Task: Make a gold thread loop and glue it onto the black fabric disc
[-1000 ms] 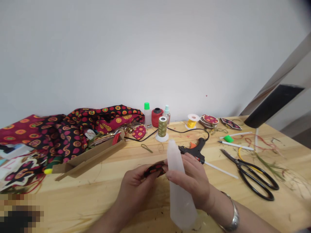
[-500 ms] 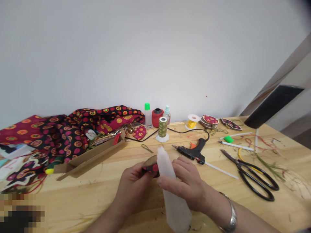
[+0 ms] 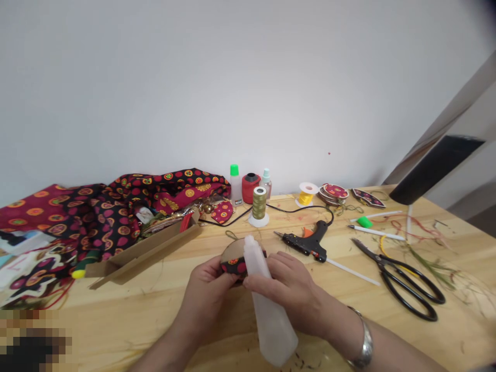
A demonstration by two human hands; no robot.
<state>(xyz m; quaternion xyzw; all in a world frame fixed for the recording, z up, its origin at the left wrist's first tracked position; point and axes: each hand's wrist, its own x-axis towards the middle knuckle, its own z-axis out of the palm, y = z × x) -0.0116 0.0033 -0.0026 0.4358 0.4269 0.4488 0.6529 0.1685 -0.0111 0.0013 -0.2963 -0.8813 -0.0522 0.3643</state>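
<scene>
My left hand (image 3: 211, 292) is closed on a small round cardboard piece edged with red-dotted black fabric (image 3: 232, 258), tilted up so its brown face shows. My right hand (image 3: 289, 284) grips a translucent white squeeze bottle (image 3: 267, 310), its tip pointing up and away beside the round piece. Both hands are just above the wooden table (image 3: 387, 320) near its front middle. A silver bracelet (image 3: 364, 346) sits on my right wrist.
A black glue gun (image 3: 308, 242) with its cord lies just beyond my hands. Black scissors (image 3: 403, 281) lie to the right, with white sticks and thread scraps. Thread spools and small bottles (image 3: 251, 191) stand by the wall. Patterned fabric (image 3: 116, 206) and a cardboard box (image 3: 147, 250) fill the left.
The bottle has swung left and dropped lower. The round piece has tipped up from edge-on, so its brown cardboard face shows now.
</scene>
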